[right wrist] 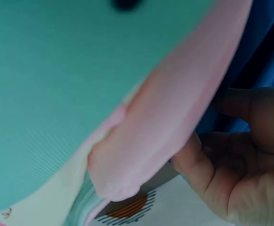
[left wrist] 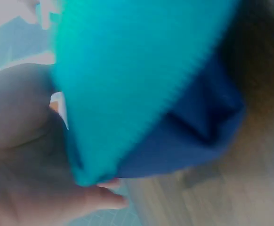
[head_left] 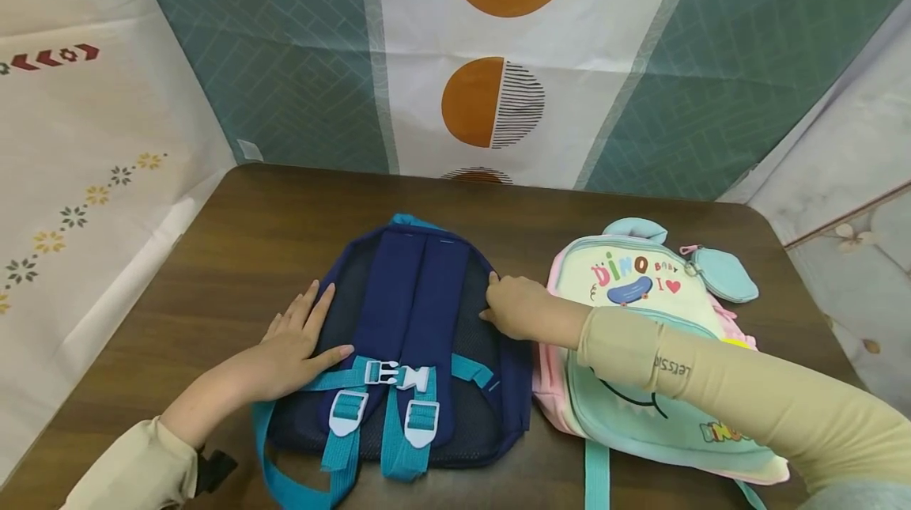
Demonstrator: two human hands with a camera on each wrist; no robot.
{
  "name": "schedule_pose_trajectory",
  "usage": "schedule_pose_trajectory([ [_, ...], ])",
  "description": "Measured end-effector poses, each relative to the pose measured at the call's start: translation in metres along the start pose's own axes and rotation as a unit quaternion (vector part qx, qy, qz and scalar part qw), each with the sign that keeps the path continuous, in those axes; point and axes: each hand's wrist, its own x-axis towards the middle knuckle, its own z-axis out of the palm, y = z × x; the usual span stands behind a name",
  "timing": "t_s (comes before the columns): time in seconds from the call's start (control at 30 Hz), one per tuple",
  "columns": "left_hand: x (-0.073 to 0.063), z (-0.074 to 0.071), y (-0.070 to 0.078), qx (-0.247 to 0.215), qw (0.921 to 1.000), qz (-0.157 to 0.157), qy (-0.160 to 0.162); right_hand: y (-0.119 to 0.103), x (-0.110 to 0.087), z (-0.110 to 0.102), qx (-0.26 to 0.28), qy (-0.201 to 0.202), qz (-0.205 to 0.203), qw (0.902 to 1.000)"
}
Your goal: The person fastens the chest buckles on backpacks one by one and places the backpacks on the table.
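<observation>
A navy backpack (head_left: 412, 296) lies with its shoulder straps and back panel facing up, teal webbing and white buckles (head_left: 397, 375) near its lower end. My left hand (head_left: 292, 344) rests on its left edge with fingers spread, the thumb over the panel beside the teal strap. In the left wrist view a blurred teal strap (left wrist: 127, 80) covers much of the navy fabric. At the opposite edge, my right hand (head_left: 517, 307) grips the side of the backpack with curled fingers. The right wrist view has the right thumb and fingers (right wrist: 193, 165) at the navy fabric, partly hidden by pink cloth.
Close on the right lies a mint and pink children's backpack (head_left: 640, 273) with a small round pouch (head_left: 724, 274) attached; my right forearm crosses over it. Both bags are on a dark wooden table (head_left: 213, 289). Patterned cloth (head_left: 299, 59) hangs behind the table.
</observation>
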Motion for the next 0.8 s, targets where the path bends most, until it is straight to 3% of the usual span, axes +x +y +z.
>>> schedule_pose_trajectory([
  [0.13, 0.001, -0.006, 0.014, -0.047, 0.9958, 0.077, 0.016, 0.003, -0.008, -0.002, -0.038, 0.068, -0.028, 0.9966],
  [0.23, 0.0, -0.006, 0.028, -0.079, 0.9881, 0.129, -0.025, 0.001, -0.017, 0.0, -0.045, 0.152, -0.075, 0.9845],
  [0.3, 0.0, -0.004, 0.036, -0.067, 0.9834, 0.162, -0.048, -0.002, -0.023, 0.002, -0.004, 0.185, -0.118, 0.9756],
  [0.37, -0.001, -0.002, 0.04, -0.037, 0.9829, 0.171, -0.056, -0.008, -0.027, 0.004, 0.065, 0.18, -0.165, 0.9675],
  [0.43, 0.0, 0.001, 0.042, -0.016, 0.9836, 0.175, -0.039, -0.015, -0.03, 0.004, 0.149, 0.14, -0.199, 0.9583],
  [0.57, 0.002, 0.006, 0.039, -0.023, 0.9861, 0.164, -0.012, -0.026, -0.034, 0.007, 0.258, 0.068, -0.221, 0.9382],
  [0.67, 0.002, 0.009, 0.036, -0.038, 0.9845, 0.171, -0.001, -0.034, -0.035, 0.011, 0.269, 0.055, -0.23, 0.9337],
  [0.8, 0.001, 0.013, 0.034, -0.048, 0.9812, 0.186, 0.009, -0.04, -0.033, 0.017, 0.24, 0.047, -0.241, 0.9392],
])
